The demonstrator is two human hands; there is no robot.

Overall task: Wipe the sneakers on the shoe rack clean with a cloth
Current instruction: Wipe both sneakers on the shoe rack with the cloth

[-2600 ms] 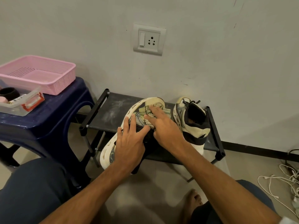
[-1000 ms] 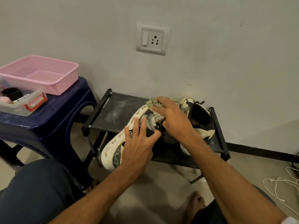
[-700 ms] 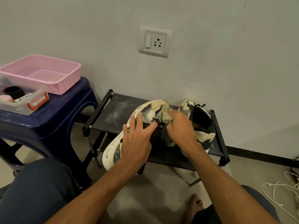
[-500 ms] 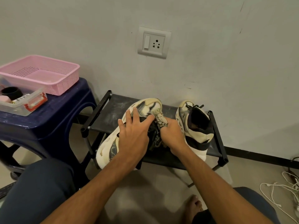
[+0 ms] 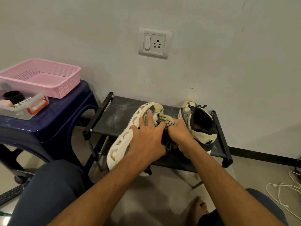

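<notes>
A cream sneaker lies tilted on its side across the front of the black shoe rack, its chunky sole facing left. My left hand rests flat on its upper, fingers spread, holding it steady. My right hand grips a patterned green-and-cream cloth and presses it against the sneaker near the toe. The second sneaker stands upright on the right side of the rack, heel toward me.
A dark blue plastic stool at the left carries a pink basket and a clear box. White cables lie on the floor at the right. My bare foot is on the floor below. A wall socket is above.
My right hand pulled the cloth back from the toe toward the sneaker's middle and now bunches it in a grip. The left hand stayed on the sneaker, which tipped slightly further left.
</notes>
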